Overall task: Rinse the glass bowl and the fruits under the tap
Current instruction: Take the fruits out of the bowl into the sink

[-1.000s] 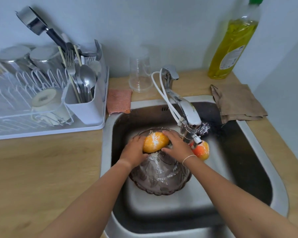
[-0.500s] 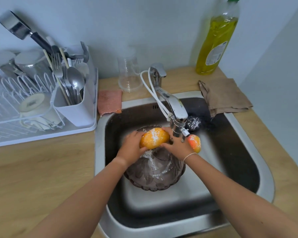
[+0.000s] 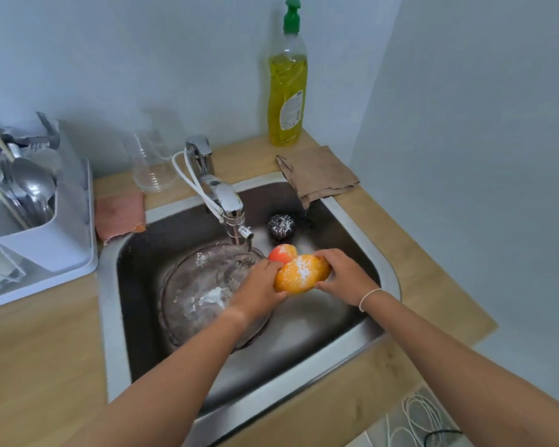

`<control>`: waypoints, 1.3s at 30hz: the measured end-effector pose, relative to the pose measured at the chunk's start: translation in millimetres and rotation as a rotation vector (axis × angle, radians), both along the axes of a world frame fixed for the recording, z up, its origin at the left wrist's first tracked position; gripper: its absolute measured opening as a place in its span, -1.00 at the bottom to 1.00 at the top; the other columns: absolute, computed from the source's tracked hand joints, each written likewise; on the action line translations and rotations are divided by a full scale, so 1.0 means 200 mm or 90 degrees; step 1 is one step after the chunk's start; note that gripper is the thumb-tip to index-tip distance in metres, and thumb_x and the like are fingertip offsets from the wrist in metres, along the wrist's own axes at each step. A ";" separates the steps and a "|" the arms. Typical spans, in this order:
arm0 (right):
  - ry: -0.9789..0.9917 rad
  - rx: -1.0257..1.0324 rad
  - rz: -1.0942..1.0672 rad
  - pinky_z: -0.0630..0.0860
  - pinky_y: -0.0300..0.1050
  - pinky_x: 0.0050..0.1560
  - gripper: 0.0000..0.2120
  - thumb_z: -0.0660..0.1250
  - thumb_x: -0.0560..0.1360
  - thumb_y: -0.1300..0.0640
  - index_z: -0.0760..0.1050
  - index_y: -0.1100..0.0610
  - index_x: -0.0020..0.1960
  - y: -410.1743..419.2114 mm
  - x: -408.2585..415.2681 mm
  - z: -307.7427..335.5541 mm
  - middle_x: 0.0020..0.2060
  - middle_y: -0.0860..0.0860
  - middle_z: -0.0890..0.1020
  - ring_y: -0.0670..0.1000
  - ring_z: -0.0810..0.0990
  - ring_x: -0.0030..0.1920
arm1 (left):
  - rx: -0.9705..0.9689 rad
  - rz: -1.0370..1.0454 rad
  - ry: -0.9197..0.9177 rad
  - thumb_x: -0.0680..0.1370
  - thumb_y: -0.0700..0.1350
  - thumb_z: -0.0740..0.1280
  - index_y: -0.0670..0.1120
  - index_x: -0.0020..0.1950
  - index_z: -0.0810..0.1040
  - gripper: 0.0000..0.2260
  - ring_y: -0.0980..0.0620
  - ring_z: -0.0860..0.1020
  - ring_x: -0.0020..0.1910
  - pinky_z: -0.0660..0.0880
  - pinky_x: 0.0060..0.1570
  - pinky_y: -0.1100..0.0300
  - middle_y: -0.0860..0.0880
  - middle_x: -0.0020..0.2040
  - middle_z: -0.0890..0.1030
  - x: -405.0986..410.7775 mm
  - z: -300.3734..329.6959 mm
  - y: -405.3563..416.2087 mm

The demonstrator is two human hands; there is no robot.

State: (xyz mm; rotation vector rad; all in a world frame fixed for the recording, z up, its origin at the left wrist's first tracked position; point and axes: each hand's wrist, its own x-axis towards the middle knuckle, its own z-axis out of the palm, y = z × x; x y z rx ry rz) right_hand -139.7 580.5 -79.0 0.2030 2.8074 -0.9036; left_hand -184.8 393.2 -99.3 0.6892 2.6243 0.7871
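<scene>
Head view, looking down into a steel sink [image 3: 346, 359] set in a wooden tabletop [image 3: 36, 359]. Both hands hold one orange-yellow fruit [image 3: 300, 274], dusted with white specks, above the right half of the basin: left hand [image 3: 259, 290] with its grip curled round the near left end, right hand [image 3: 344, 275] with its grip clasping the right end. A thin band circles the right wrist. Just behind the held fruit, touching it, sits a red-orange fruit [image 3: 283, 253]; further back lies a dark round fruit [image 3: 281, 227], also speckled white. Glass bowl [image 3: 194, 291] rests on the sink floor at left, below the tap [image 3: 228, 204], wet with white residue inside. Dish soap bottle [image 3: 287, 82] stands upright at the back; brown cloth [image 3: 317, 174] on the sink's far right corner; cutlery rack [image 3: 39, 221] at left.
</scene>
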 end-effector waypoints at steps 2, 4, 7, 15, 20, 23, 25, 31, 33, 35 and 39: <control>-0.028 0.022 -0.002 0.42 -0.02 0.24 -0.41 0.45 0.34 0.16 0.33 0.10 0.32 0.02 0.00 -0.01 0.28 0.06 0.39 0.10 0.47 0.23 | -0.008 -0.007 -0.006 0.42 -0.06 0.42 -0.12 0.36 0.36 -0.46 -0.12 0.38 0.28 0.27 0.26 0.12 -0.14 0.29 0.41 0.02 -0.01 0.04; -0.069 0.042 -0.001 0.43 -0.01 0.20 -0.44 0.44 0.33 0.18 0.34 0.12 0.28 0.04 -0.01 -0.01 0.24 0.11 0.40 0.14 0.48 0.18 | -0.024 -0.017 -0.010 0.41 -0.05 0.43 -0.12 0.36 0.36 -0.45 -0.12 0.40 0.27 0.28 0.27 0.12 -0.15 0.28 0.42 0.04 -0.03 0.08; -0.118 0.072 -0.005 0.45 0.02 0.18 -0.50 0.39 0.34 0.25 0.35 0.15 0.24 0.06 -0.02 -0.03 0.21 0.15 0.41 0.19 0.50 0.14 | -0.053 -0.031 -0.016 0.40 -0.03 0.43 -0.09 0.37 0.36 -0.43 -0.14 0.42 0.25 0.33 0.27 0.08 -0.14 0.27 0.44 0.05 -0.06 0.13; -0.187 0.112 0.019 0.45 0.03 0.19 -0.52 0.36 0.38 0.28 0.31 0.17 0.26 0.08 -0.09 -0.12 0.25 0.18 0.38 0.23 0.49 0.17 | -0.167 -0.058 0.024 0.43 0.02 0.39 -0.09 0.34 0.38 -0.48 -0.13 0.40 0.26 0.34 0.24 0.06 -0.11 0.27 0.46 0.03 -0.13 0.20; -0.196 0.125 0.032 0.44 0.03 0.19 -0.52 0.35 0.39 0.29 0.31 0.18 0.27 0.09 -0.12 -0.16 0.26 0.19 0.37 0.24 0.49 0.18 | -0.236 -0.078 0.054 0.45 0.04 0.36 -0.11 0.32 0.38 -0.51 -0.13 0.38 0.26 0.38 0.19 0.03 -0.10 0.27 0.46 0.02 -0.15 0.23; -0.190 0.137 0.036 0.45 0.04 0.16 -0.54 0.35 0.39 0.30 0.32 0.19 0.25 0.09 -0.12 -0.18 0.25 0.19 0.38 0.25 0.50 0.17 | -0.232 -0.084 0.050 0.45 0.03 0.36 -0.11 0.34 0.37 -0.49 -0.14 0.37 0.26 0.34 0.22 0.04 -0.12 0.28 0.45 0.01 -0.15 0.22; -0.181 0.146 0.042 0.46 0.04 0.14 -0.56 0.34 0.39 0.30 0.33 0.20 0.24 0.09 -0.12 -0.17 0.25 0.19 0.39 0.26 0.51 0.16 | -0.226 -0.084 0.043 0.45 0.03 0.36 -0.11 0.35 0.36 -0.49 -0.14 0.37 0.26 0.34 0.23 0.04 -0.11 0.29 0.44 0.01 -0.14 0.21; -0.187 0.149 0.059 0.44 0.04 0.20 -0.53 0.33 0.41 0.28 0.31 0.18 0.29 0.08 -0.12 -0.13 0.28 0.18 0.37 0.25 0.47 0.21 | -0.153 -0.034 0.021 0.45 0.01 0.38 -0.11 0.39 0.33 -0.44 -0.14 0.36 0.30 0.28 0.32 0.09 -0.12 0.31 0.43 0.04 -0.08 0.13; -0.183 0.139 0.058 0.43 0.03 0.21 -0.52 0.34 0.40 0.27 0.31 0.17 0.29 0.08 -0.12 -0.10 0.28 0.18 0.37 0.24 0.46 0.23 | -0.112 0.023 0.015 0.45 0.00 0.37 -0.10 0.39 0.33 -0.45 -0.12 0.35 0.32 0.27 0.32 0.11 -0.12 0.32 0.43 0.03 -0.06 0.06; -0.175 0.131 0.047 0.42 0.01 0.21 -0.54 0.30 0.43 0.26 0.31 0.15 0.30 0.09 -0.09 -0.07 0.29 0.17 0.37 0.22 0.46 0.24 | -0.081 0.097 0.006 0.45 -0.03 0.37 -0.12 0.37 0.36 -0.49 -0.11 0.33 0.34 0.25 0.32 0.13 -0.12 0.33 0.43 0.05 -0.05 0.00; -0.155 0.100 0.001 0.39 -0.05 0.25 -0.51 0.32 0.46 0.23 0.30 0.11 0.36 0.10 -0.10 -0.03 0.33 0.11 0.38 0.13 0.44 0.29 | -0.063 0.203 -0.025 0.49 -0.04 0.35 -0.09 0.43 0.30 -0.46 -0.07 0.29 0.41 0.23 0.40 0.10 -0.09 0.39 0.38 0.05 -0.04 -0.14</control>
